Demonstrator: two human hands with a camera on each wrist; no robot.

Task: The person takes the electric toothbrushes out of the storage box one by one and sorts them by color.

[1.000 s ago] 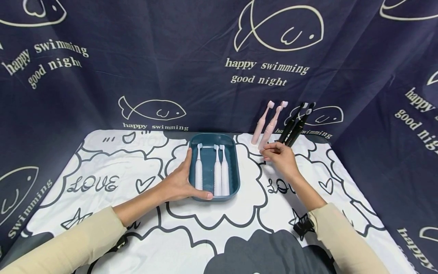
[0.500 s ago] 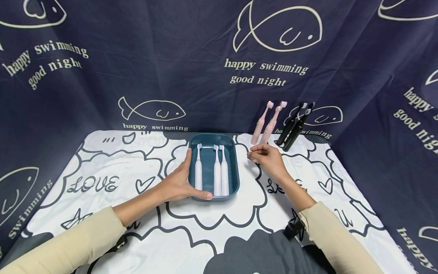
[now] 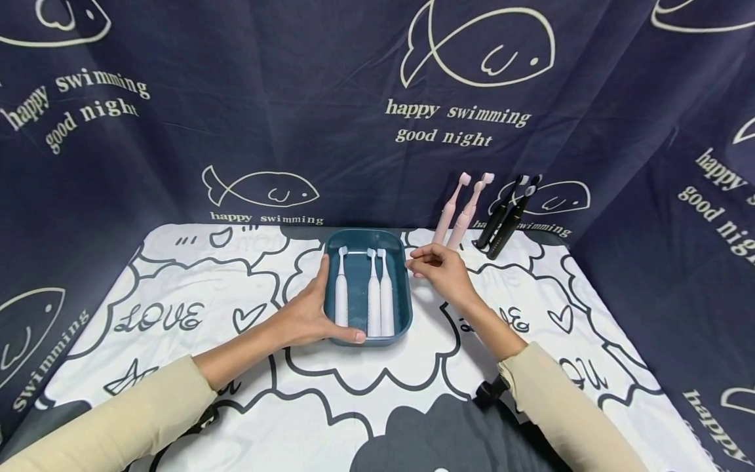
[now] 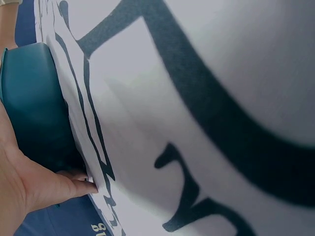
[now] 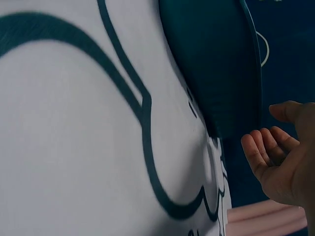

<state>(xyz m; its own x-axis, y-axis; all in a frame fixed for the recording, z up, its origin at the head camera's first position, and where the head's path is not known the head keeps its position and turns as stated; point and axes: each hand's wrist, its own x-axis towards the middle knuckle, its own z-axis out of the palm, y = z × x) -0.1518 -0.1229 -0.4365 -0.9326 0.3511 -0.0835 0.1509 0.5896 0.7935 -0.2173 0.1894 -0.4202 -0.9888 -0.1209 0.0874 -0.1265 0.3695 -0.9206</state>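
Note:
A dark teal tray (image 3: 402,288) holds three white electric toothbrushes (image 3: 374,305); one lies at the left, two side by side at the right. My left hand (image 3: 308,313) holds the tray's near left corner, thumb along the front rim and fingers along the left side. In the left wrist view those fingers (image 4: 74,184) lie low against the tray wall. Just right of the tray's far right side is my right hand (image 3: 439,270). In the right wrist view its fingers (image 5: 254,152) bend loosely, thumb apart, with nothing between them.
Pink electric toothbrushes (image 3: 446,213) stand upright behind my right hand, their bases partly hidden. Black electric toothbrushes (image 3: 505,231) stand to their right. A dark blue fish-print curtain (image 3: 354,118) rises behind the patterned white cloth (image 3: 224,288).
My right hand has moved left, away from the pink toothbrushes and up to the tray's right side. My left hand and the tray stay where they were.

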